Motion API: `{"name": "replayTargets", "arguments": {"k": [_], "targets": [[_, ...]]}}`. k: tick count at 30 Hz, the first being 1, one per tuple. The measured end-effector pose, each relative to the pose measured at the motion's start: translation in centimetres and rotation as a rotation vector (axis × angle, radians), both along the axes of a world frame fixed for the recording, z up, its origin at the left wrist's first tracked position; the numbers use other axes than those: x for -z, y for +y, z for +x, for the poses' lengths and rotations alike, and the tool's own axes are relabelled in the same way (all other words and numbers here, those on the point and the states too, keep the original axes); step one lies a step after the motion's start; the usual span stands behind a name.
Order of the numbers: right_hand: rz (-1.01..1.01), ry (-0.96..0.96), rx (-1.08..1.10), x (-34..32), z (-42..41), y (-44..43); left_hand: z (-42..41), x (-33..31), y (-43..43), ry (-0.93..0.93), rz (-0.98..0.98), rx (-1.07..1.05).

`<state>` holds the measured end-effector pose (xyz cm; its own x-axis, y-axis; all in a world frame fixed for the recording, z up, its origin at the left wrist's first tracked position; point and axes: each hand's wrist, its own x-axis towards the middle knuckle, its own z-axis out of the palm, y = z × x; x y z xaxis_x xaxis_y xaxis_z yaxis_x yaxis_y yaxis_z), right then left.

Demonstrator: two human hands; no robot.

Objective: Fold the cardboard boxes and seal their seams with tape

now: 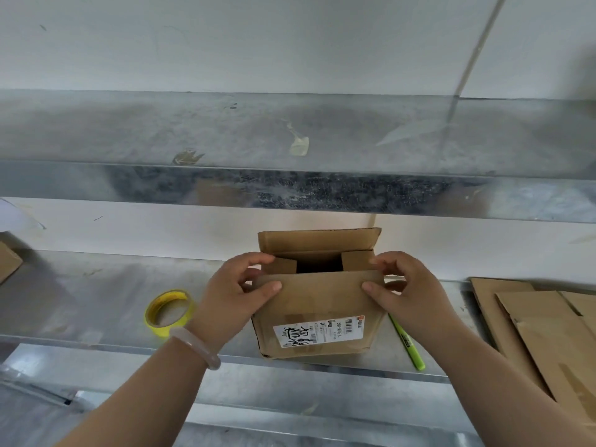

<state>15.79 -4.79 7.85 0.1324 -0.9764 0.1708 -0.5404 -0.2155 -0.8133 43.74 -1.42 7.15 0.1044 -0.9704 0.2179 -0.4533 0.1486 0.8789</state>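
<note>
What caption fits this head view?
Left hand and right hand pinch the near flap of a cardboard box; yellow tape roll lies alongside.

The box (319, 317) stands on the worktop (96, 301) at its front edge, with the wall (161, 230) behind and a shelf (290, 188) overhead. The roll of tape (169, 312) lies just left of the box and the pen (406, 341) just right (its near end reaches the front edge). The cardboard sheets (548, 333) lie flat further right. A second box (8, 261) sits far left. The left hand (232, 295) grips the box's top left corner and the right hand (409, 291) its top right.
</note>
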Motion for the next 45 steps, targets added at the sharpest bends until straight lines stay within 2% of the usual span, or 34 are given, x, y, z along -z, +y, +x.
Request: {"name": "replayTargets", "arguments": {"k": [3, 5, 8, 13, 16, 18, 24, 27, 32, 38, 45], "targets": [[0.027, 0.026, -0.014, 0.8, 0.4, -0.5, -0.7, 1.0, 0.2, -0.120, -0.134, -0.096], [0.095, -0.044, -0.089, 1.1, 0.2, -1.1, -0.4, 1.2, 0.0, -0.179, -0.128, -0.119], [0.121, -0.080, -0.190, 1.2, 0.0, -1.6, 0.4, 1.4, -0.6, -0.113, -0.032, -0.017], [0.009, -0.014, -0.131, 2.1, 0.1, -0.8, 0.2, 2.1, 0.0, -0.037, -0.087, -0.014], [0.075, 0.034, -0.203, 2.7, 0.0, 0.4, 0.4, 2.6, 0.6, 0.117, 0.061, 0.113], [0.083, 0.044, -0.230, 2.9, -0.2, 1.1, 0.6, 2.8, 1.0, 0.143, 0.082, 0.158], [-0.007, 0.156, -0.068, 2.0, -1.0, 2.5, -2.0, 3.3, 2.1, 0.134, -0.024, 0.015], [-0.041, 0.158, 0.034, 2.5, -1.6, 3.3, -3.0, 3.3, 2.0, 0.142, 0.002, 0.054], [-0.028, 0.146, 0.191, 3.3, -1.0, 3.9, -3.2, 3.2, 1.1, 0.033, 0.040, 0.079], [0.019, 0.180, 0.189, 3.0, 0.3, 2.9, -2.3, 2.9, 0.2, 0.095, 0.104, 0.018], [0.059, 0.216, 0.036, 3.0, 2.6, 1.6, -0.2, 2.4, 0.9, 0.098, 0.076, -0.077]]}}
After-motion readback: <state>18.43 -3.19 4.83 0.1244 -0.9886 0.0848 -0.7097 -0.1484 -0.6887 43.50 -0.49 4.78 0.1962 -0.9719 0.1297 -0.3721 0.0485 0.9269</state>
